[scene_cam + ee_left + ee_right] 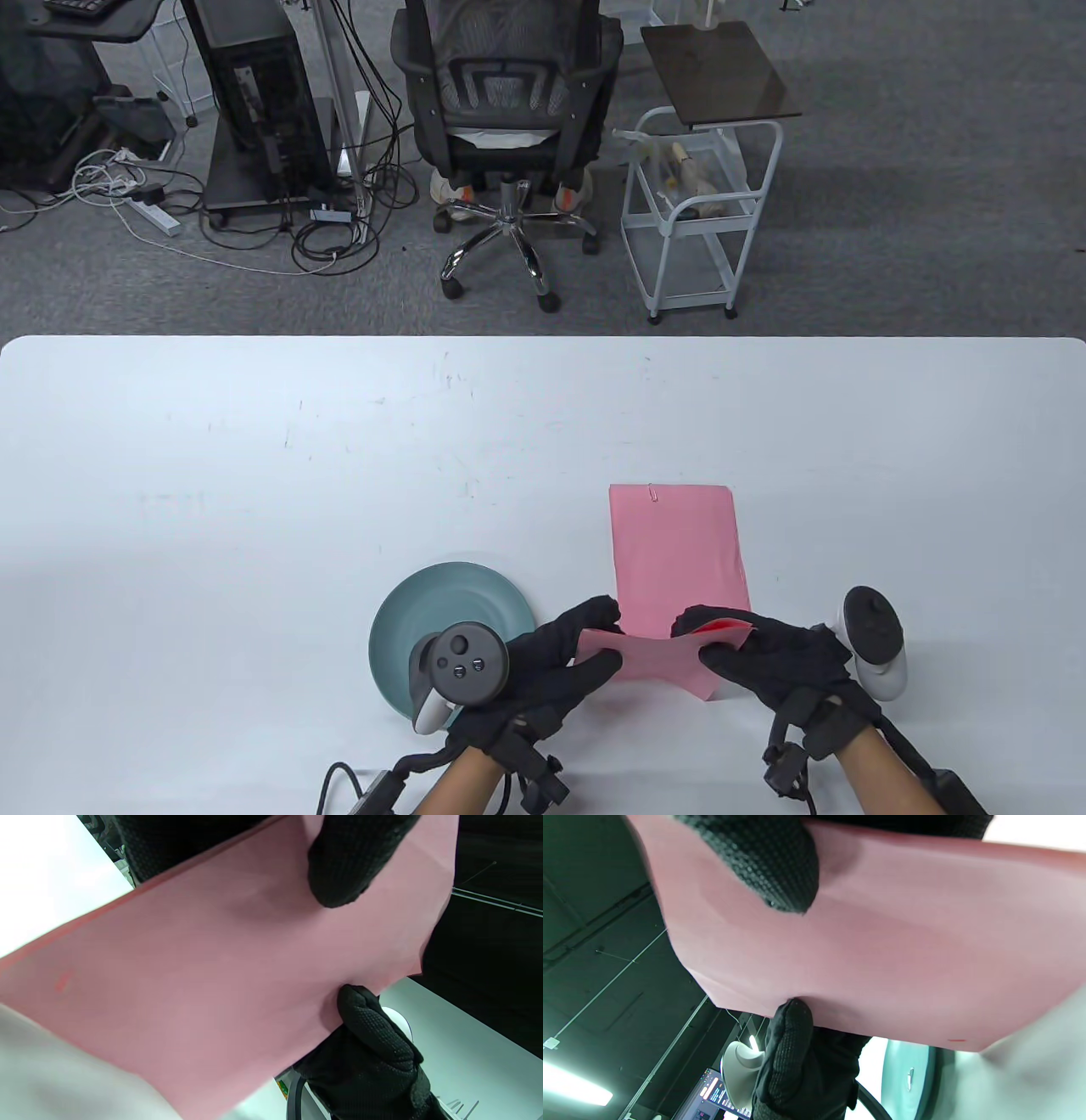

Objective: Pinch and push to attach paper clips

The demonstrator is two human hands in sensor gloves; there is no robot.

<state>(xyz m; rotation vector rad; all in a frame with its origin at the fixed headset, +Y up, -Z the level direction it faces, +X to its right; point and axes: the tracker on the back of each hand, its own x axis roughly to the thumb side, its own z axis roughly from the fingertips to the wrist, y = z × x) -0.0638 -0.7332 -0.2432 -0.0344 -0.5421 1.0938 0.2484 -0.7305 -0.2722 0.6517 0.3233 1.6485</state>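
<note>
We are holding a pink sheet of paper (657,666) between both hands, lifted off the white tabletop (254,475) near its front edge. Our left hand (551,666) is pinching the sheet's left end, thumb on top and fingers curled beneath, so that grip is clamped on the paper. Our right hand (764,658) is pinching the right end the same way, its grip also clamped on the sheet, and a brighter red strip is showing under its thumb.

In the left wrist view a fingertip (352,866) is pressing on the sheet's face while the other hand's finger is meeting its lower edge. The right wrist view is showing the same arrangement mirrored, with a fingertip (772,866) lying on the paper.

A second pink sheet (674,552) is lying flat on the tabletop just beyond our hands, and a paper clip (652,491) is sitting on its far edge near the left corner. A teal plate (441,620) is resting beside our left hand, partly covered by its tracker. In the right wrist view we are seeing one small clip (910,1078) lying in that plate.
</note>
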